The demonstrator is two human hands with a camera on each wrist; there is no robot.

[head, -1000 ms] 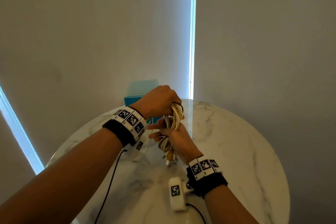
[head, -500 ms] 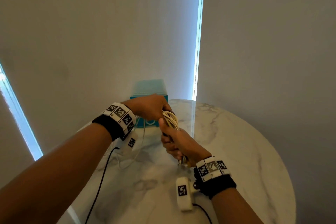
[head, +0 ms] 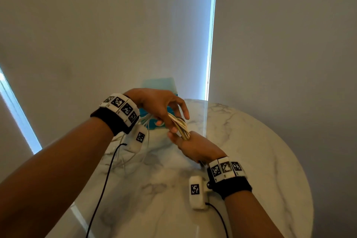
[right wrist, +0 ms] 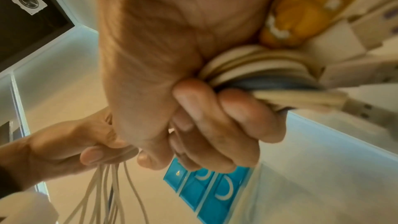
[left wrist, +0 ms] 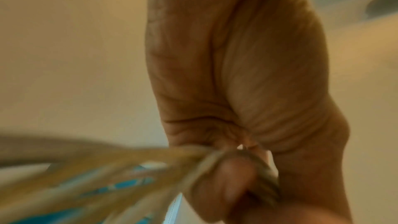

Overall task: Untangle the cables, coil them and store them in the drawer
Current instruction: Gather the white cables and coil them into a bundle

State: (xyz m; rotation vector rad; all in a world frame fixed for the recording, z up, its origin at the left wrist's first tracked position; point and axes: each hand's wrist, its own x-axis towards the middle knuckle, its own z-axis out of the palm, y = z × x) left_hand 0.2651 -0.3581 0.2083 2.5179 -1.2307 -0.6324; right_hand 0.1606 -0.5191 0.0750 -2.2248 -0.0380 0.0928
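Note:
A bundle of white cables [head: 180, 126] is held above the round marble table [head: 260, 160]. My right hand [head: 179, 139] grips its lower part in a fist; in the right wrist view the coiled loops [right wrist: 254, 64] and USB plugs [right wrist: 366, 110] stick out of that fist. My left hand [head: 174, 123] pinches the top of the bundle, with the forefinger stretched out. Several loose white strands [right wrist: 112, 190] hang down from the left hand [right wrist: 90, 152]. The left wrist view is blurred and shows the palm and cables [left wrist: 150, 168]. A blue drawer box [head: 160, 85] stands behind the hands.
The blue drawer box's fronts [right wrist: 215, 193] show white curved handles. Thin loose strands [head: 133, 152] trail onto the table below my left wrist. Black camera leads [head: 104, 179] hang from both wrists. Grey blinds close off the back, with a bright gap [head: 210, 44].
My left hand has loosened from a fist round the bundle's top to a pinch with fingers spread, and loose strands now trail to the left. Both hands sit slightly farther forward.

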